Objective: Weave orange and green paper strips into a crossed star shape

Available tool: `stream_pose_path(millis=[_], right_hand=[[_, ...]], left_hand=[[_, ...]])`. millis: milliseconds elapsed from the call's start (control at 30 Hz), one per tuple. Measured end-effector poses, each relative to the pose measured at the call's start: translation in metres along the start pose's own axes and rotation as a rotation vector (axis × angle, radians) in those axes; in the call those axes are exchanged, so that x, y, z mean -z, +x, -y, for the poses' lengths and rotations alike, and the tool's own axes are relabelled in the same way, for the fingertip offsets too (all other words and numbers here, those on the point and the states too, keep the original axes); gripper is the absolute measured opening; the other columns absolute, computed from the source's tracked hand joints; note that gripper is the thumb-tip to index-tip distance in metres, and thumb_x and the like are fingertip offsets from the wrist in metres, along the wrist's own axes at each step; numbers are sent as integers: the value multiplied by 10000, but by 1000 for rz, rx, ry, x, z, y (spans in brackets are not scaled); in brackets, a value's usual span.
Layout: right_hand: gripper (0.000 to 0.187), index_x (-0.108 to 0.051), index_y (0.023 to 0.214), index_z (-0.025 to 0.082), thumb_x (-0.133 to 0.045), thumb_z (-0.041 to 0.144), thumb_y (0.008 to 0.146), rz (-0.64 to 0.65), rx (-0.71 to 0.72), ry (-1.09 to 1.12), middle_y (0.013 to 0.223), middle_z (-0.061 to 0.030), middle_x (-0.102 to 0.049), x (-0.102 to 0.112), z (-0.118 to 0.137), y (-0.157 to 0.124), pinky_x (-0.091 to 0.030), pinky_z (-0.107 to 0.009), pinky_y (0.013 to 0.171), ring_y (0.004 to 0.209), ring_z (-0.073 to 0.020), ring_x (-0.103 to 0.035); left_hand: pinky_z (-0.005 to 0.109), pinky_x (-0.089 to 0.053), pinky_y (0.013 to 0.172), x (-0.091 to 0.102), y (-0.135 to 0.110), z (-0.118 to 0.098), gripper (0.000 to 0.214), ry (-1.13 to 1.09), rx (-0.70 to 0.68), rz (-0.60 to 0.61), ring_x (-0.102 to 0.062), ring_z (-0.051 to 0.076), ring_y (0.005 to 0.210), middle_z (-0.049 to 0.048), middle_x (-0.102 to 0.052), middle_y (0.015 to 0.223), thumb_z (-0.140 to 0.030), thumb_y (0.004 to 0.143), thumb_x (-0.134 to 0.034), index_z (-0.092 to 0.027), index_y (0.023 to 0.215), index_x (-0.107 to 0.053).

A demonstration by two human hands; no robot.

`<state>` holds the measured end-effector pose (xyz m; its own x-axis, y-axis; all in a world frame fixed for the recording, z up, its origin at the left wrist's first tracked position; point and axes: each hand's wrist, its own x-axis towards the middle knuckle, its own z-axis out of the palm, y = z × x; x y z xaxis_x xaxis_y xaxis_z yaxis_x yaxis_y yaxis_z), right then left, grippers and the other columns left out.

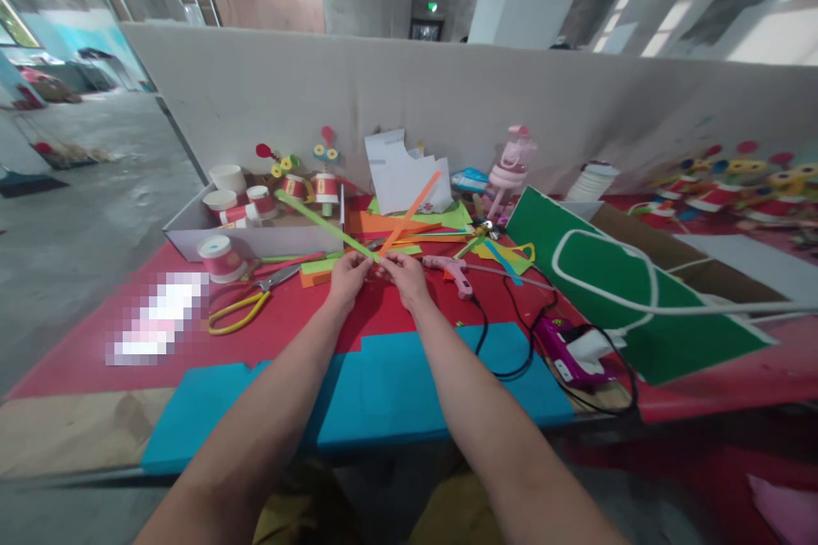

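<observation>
A green paper strip (325, 226) and an orange paper strip (412, 213) meet in a V, with their near ends overlapping between my fingertips. My left hand (347, 281) is closed in a pinch at the green end. Beside it, my right hand (405, 278) pinches the same joint, where the orange end lies over the green. The exact overlap is partly hidden by my fingers. A pink glue gun (452, 274) lies just right of my right hand. Yellow-handled scissors (246, 306) rest to the left, and more coloured paper strips (422, 232) are piled behind my hands.
A white box (256, 243) at left holds paper cups, with a red-white cup (219, 260) before it. Blue sheets (402, 383) cover the front edge. At right are a purple power strip (568, 353), black cables and a green board (613, 289). A pink bottle (509, 166) stands behind.
</observation>
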<state>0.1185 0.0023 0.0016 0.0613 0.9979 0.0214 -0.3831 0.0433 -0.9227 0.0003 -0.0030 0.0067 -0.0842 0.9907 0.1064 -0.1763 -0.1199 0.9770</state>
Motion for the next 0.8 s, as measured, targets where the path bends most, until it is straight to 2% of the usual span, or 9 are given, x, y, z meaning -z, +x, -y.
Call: stream_pose_path(millis=[133,400,567,800], right_hand=[[339,-595,709,175,-817,337,511,14,1,27,590,45,-611,-1,0,-1,-540,-245,599,560,-100,-587],[329,-601,659,158,-828,347,514,28,-26,-27,575,29,-617,-2,2,-4,-542,-239,592,540,-93,-580],[305,-621,683,154,-811,343,538,-13,-17,-13,583,16,-634,-3,1,-2,-549,-264,629,555,-109,-602],[282,-651,672,139,-790,348,543,33,-22,-20,574,19,-628,-3,0,-4,-537,-253,617,531,-94,-573]], left_hand=[[207,-382,464,0,-1,-2,304,-11,-1,35,-484,82,454,-17,-569,531,-384,631,-759,-149,666,-571],[203,-373,471,1,-1,-1,288,-8,4,42,-488,84,461,-28,-544,510,-354,628,-752,-158,627,-542],[207,-367,472,-1,-3,-3,291,-16,-13,55,-467,81,455,-28,-542,517,-393,656,-733,-158,663,-562],[203,-355,465,2,0,-1,309,16,-26,55,-459,77,452,-28,-536,501,-397,622,-748,-155,620,-556]])
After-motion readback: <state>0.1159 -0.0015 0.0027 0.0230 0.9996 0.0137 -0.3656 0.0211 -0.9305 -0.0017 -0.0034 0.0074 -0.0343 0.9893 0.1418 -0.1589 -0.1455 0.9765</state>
